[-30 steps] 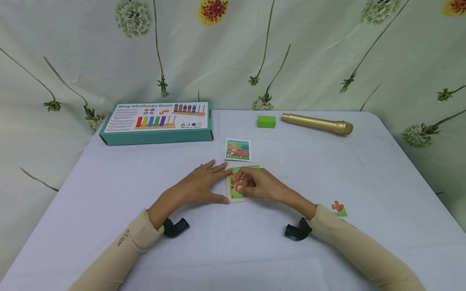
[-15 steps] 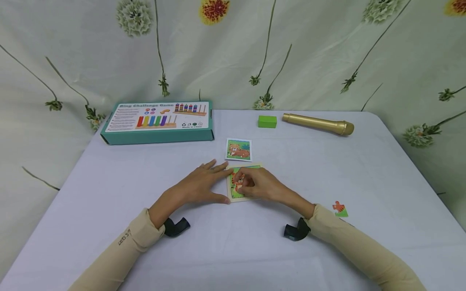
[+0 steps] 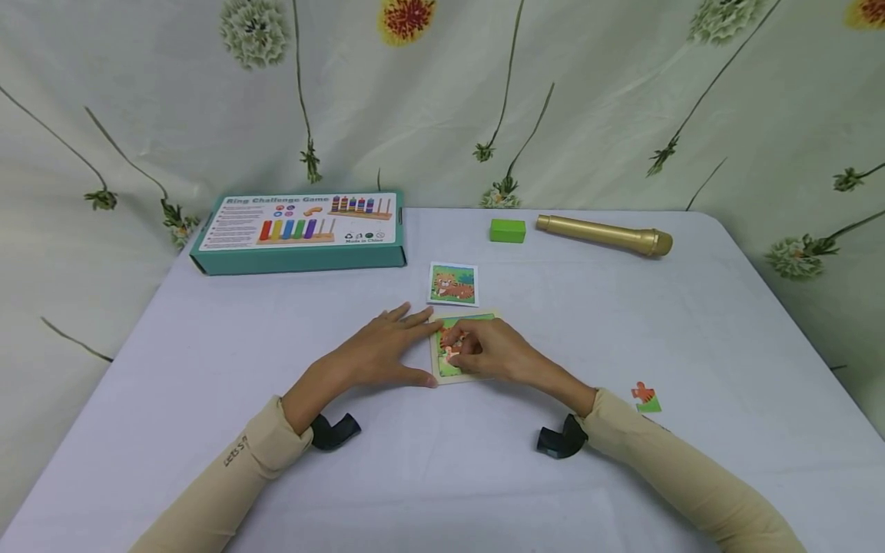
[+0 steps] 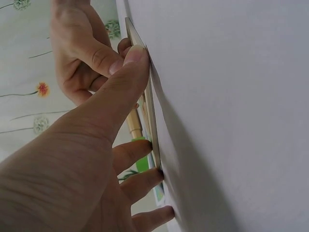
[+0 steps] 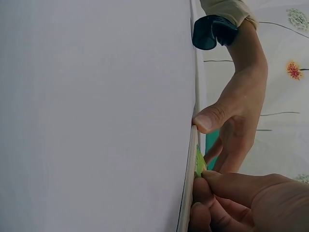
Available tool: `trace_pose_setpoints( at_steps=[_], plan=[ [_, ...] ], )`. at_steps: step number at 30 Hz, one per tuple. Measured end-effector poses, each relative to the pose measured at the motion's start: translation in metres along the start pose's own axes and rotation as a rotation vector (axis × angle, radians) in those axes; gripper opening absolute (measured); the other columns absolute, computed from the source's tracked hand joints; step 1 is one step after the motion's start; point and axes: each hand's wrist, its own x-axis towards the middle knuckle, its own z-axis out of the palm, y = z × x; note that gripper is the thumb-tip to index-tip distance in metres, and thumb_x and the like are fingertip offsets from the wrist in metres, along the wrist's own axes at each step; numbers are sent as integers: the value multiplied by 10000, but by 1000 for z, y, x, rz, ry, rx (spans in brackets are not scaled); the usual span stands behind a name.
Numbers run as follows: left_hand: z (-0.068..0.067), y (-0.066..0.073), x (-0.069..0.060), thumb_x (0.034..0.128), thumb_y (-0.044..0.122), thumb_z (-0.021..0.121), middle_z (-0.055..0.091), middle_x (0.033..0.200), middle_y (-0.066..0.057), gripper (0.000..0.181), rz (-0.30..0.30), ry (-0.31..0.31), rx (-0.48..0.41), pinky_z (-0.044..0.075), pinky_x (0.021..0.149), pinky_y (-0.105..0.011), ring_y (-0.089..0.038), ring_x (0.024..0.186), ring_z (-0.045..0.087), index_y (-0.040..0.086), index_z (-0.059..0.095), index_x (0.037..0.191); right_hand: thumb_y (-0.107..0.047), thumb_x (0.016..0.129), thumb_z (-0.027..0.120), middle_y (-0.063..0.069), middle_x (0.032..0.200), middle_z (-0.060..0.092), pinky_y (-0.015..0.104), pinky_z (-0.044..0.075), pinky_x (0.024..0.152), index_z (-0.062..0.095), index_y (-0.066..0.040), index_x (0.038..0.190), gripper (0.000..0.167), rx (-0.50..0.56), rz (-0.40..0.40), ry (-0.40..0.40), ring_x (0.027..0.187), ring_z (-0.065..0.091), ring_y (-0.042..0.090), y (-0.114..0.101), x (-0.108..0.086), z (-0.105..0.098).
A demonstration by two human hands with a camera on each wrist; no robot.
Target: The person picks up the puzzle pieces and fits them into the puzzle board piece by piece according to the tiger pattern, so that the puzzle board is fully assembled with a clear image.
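A puzzle board (image 3: 456, 379) with a pale rim and an orange tiger on green lies flat on the table. My left hand (image 3: 383, 349) is spread at its left side, the thumb and fingers touching the rim. Over the middle of the board, my right hand (image 3: 501, 349) pinches a small green puzzle piece (image 5: 200, 162) between thumb and fingers, low against the board. Those fingers hide much of the tiger picture and the piece. Just behind the board lies a tiger picture card (image 3: 452, 285). A loose orange and green puzzle piece (image 3: 646, 398) rests by the right forearm.
At the back left stands a teal game box (image 3: 297, 230). A green block (image 3: 508, 231) and a gold microphone (image 3: 604, 236) lie along the back edge of the white-covered table (image 3: 442, 491). Behind hangs a flowered cloth (image 3: 429, 115).
The right fingertips shift very slightly to the left on the board, and the right wrist edges left too. The left hand keeps its place on the rim.
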Motion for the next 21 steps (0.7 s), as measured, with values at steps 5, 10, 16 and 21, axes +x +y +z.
trace_pose_setpoints(
  at_steps=[5, 10, 16, 21],
  plan=[
    [1, -1, 0, 753, 582, 727, 236, 1580, -39, 904, 6, 5, 0, 129, 1158, -573, -385, 1457, 110, 210, 363, 1492, -119, 832, 726, -62, 672, 594, 193, 412, 587, 652, -102, 965, 153, -49, -10, 15, 623, 520, 53, -2, 0, 0],
    [2, -1, 0, 757, 583, 723, 232, 1581, -32, 902, 7, 6, -2, 125, 1163, -562, -376, 1459, 105, 215, 358, 1494, -142, 840, 731, -65, 673, 568, 191, 394, 569, 661, -112, 954, 137, -87, -23, 22, 620, 498, 55, -3, 0, 1],
    [2, -1, 0, 752, 591, 722, 231, 1582, -31, 912, 8, 6, 0, 121, 1165, -558, -375, 1460, 104, 218, 351, 1497, -147, 845, 734, -71, 680, 570, 190, 398, 569, 672, -116, 955, 131, -103, -27, 25, 628, 503, 56, -2, 0, 2],
    [1, 0, 0, 749, 586, 728, 232, 1582, -32, 912, 8, 7, -1, 120, 1165, -558, -377, 1459, 103, 214, 357, 1495, -142, 840, 738, -65, 677, 560, 194, 397, 566, 666, -117, 954, 136, -107, -27, 27, 626, 499, 62, -3, 0, 2]
  ],
)
